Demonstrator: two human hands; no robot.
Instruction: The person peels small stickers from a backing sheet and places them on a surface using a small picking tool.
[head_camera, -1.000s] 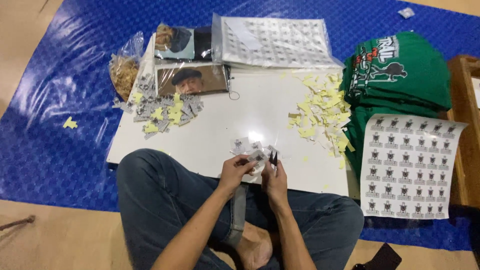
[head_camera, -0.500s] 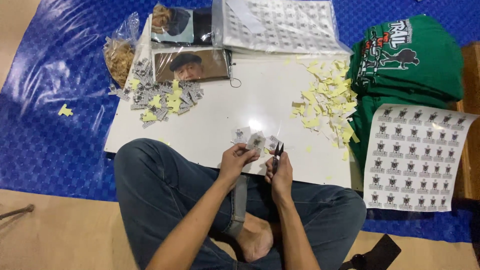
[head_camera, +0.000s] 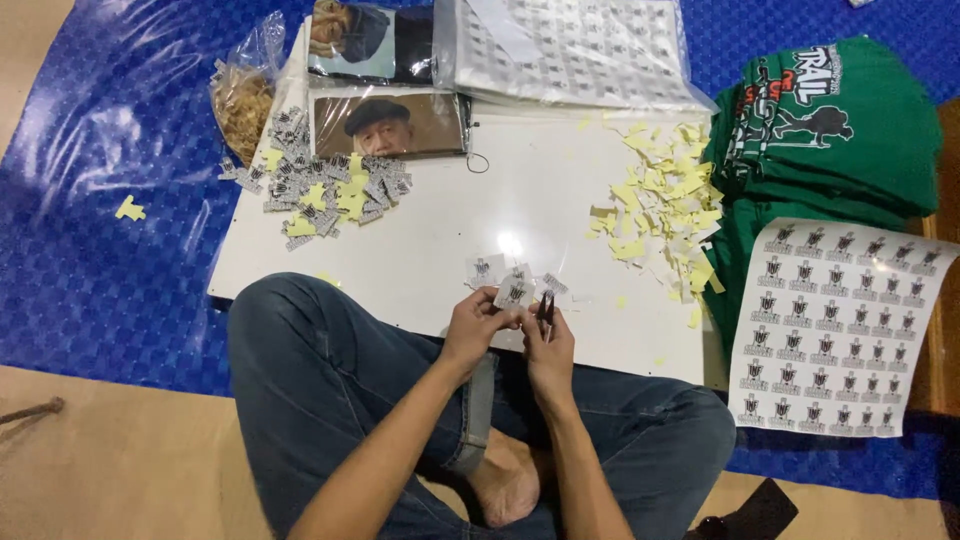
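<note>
Head view: a person sitting cross-legged at the near edge of a white board (head_camera: 420, 250) is pinching a small sticker (head_camera: 514, 294) in the left hand (head_camera: 478, 325), raised for close work, while the right hand (head_camera: 549, 345) is closing fingers around dark tweezers (head_camera: 546, 306) touching it. Yellow scraps (head_camera: 665, 205) are lying far right, sorted pieces (head_camera: 320, 190) far left.

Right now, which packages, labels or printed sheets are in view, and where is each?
Small sticker: white square with a dark emblem, pinched in left hand.
Sticker sheet: white, rows of dark emblems, right of board.
Clear bag: tan contents, top left.
Bagged sticker sheets: white, top centre.
Cut sticker pile: grey-white and yellow, board's left.
</note>
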